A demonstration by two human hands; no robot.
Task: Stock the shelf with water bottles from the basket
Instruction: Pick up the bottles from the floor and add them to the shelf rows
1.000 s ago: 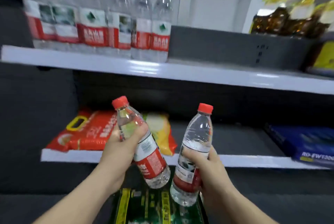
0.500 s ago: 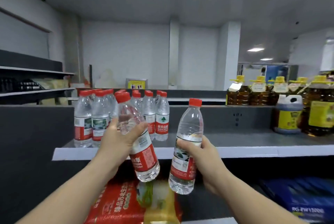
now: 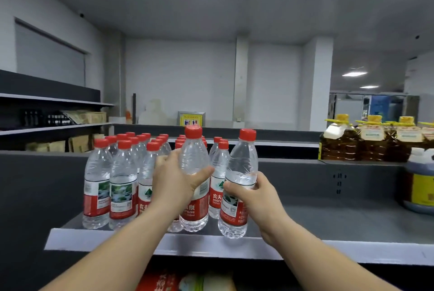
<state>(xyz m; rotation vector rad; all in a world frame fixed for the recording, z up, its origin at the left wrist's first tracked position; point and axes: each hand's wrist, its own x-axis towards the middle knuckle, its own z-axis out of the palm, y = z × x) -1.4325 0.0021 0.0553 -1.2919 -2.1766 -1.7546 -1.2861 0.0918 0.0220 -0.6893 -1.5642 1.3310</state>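
My left hand [image 3: 178, 180] grips a clear water bottle [image 3: 194, 156] with a red cap and red label, held upright at the front of the grey shelf [image 3: 328, 220]. My right hand [image 3: 253, 196] grips a second such bottle [image 3: 239, 173], tilted slightly, its base at the shelf's front edge. Whether either base touches the shelf I cannot tell. Several matching bottles [image 3: 122, 182] stand in rows on the shelf's left part, behind and beside the two held ones. The basket is out of view.
Jugs of cooking oil [image 3: 340, 145] fill the raised ledge at the right, and a dark jug with a yellow label [image 3: 420, 180] stands at the shelf's far right. A red bag [image 3: 159, 281] lies on the shelf below. Bare shelf stretches between the bottles and the dark jug.
Both hands have lifted their bottles up to the shelf and turned them upright. The left bottle went from tilted to vertical. My view rose with them.
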